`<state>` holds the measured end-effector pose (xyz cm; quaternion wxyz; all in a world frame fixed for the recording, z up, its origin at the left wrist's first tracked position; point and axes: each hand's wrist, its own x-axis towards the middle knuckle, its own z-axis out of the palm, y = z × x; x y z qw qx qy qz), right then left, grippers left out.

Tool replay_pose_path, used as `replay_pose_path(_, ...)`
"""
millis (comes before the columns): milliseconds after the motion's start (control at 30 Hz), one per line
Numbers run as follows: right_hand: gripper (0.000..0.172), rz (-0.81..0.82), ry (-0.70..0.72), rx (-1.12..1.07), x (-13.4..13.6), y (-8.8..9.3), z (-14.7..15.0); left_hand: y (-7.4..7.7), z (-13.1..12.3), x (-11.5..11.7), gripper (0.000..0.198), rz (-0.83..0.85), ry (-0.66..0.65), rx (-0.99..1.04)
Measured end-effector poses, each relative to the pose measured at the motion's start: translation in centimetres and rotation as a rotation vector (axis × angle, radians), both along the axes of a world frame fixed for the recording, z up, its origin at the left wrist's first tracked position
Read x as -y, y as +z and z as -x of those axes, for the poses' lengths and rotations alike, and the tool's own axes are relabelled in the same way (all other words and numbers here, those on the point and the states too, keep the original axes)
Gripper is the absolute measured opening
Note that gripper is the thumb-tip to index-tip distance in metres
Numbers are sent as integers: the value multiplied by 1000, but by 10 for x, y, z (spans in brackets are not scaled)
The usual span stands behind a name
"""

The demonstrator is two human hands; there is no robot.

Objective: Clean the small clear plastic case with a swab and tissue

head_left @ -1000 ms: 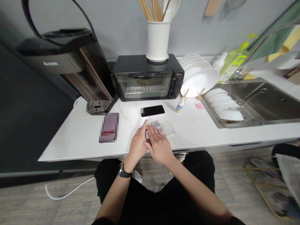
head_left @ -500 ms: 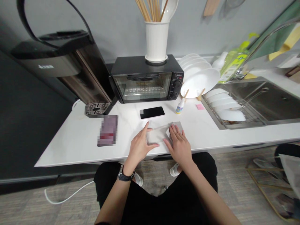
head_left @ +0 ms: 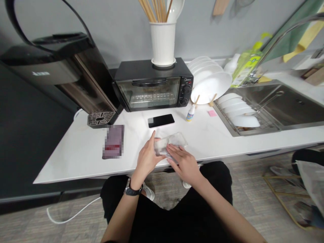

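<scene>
A clear phone case (head_left: 174,140) lies on the white counter (head_left: 81,152) in front of me. My left hand (head_left: 146,158) holds its left end, thumb and forefinger apart along the edge. With fingers stretched flat, my right hand (head_left: 183,161) presses a small grey cloth (head_left: 169,151) onto the case's near part. A black phone (head_left: 161,120) lies face up just behind the case, untouched.
A black toaster oven (head_left: 152,87) carrying a white utensil holder (head_left: 163,44) stands at the back. A small dropper bottle (head_left: 190,113), a pink note (head_left: 212,113), white plates (head_left: 211,86), a sink (head_left: 286,104) and a blurred dark-red item (head_left: 113,141) surround the work spot. A dark appliance (head_left: 63,71) stands at the left.
My right hand slid right along the case with the cloth, then came back to the left, near my left hand. My left hand kept its hold on the case's left end.
</scene>
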<state>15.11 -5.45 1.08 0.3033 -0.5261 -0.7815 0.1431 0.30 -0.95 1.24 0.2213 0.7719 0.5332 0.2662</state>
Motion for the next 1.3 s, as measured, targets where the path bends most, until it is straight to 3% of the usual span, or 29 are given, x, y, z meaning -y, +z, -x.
replay_pose_path(100, 41, -18, -136, -5, -3, -6, -23, 1, -1, -1, 84, -8, -17, -15)
replay_pose_path(200, 44, -43, -248, -19, -13, -10, -26, 2, -2, -3, 86, -4, -15, -18)
replay_pose_path(333, 53, -99, -286, -45, -26, -11, 9, 0, -1, -3, 82, -8, -11, 2)
replay_pose_path(433, 55, -86, -227, -22, -26, -6, 43, -2, 0, -2, 69, -30, 12, 5)
replay_pose_path(533, 53, -52, -160, 20, -15, -1, 57, -4, 1, -1, 69, -43, 16, 15)
replay_pose_path(733, 40, 7, 2, 35, 2, 4, 14, -3, 0, -1, 83, -7, -18, 28)
replay_pose_path(833, 39, -35, -103, 4, -1, 0, -15, -1, -1, -1, 86, 12, -16, 26)
replay_pose_path(933, 44, -99, -239, -20, -11, -7, -27, 1, -2, -2, 90, 37, -19, 35)
replay_pose_path(1133, 61, -109, -309, -1, -28, -13, 20, 2, -2, -2, 81, 50, -27, 48)
replay_pose_path(1300, 45, -34, -224, 117, -17, 2, 57, 1, 3, 0, 67, 27, -63, 88)
